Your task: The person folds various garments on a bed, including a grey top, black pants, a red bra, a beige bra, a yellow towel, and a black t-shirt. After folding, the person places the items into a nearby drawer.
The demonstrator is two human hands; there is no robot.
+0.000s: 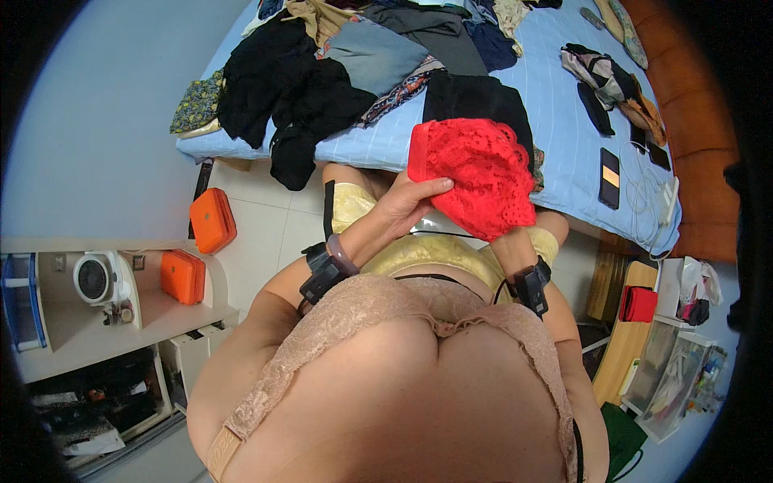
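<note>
My left hand point(410, 202) pinches the band side of a red lace garment point(483, 169), its thumb lying on top of the lace. The garment is spread out above my lap, close to the near edge of the bed. My right hand is hidden behind or inside the lace; only the wrist and forearm point(512, 250) show, so its grip is not visible. A folded black garment point(474, 96) lies on the bed just beyond the red lace. Dark devices are strapped to both my wrists.
On the blue bedsheet point(386, 145) lie a heap of dark clothes point(272, 78), folded denim point(374, 54), a smaller clothing pile point(604, 78), a phone point(610, 178) and white cables point(643, 205). Orange cases point(212, 220) stand at left, near a shelf unit point(151, 329). A wooden board point(625, 338) is at right.
</note>
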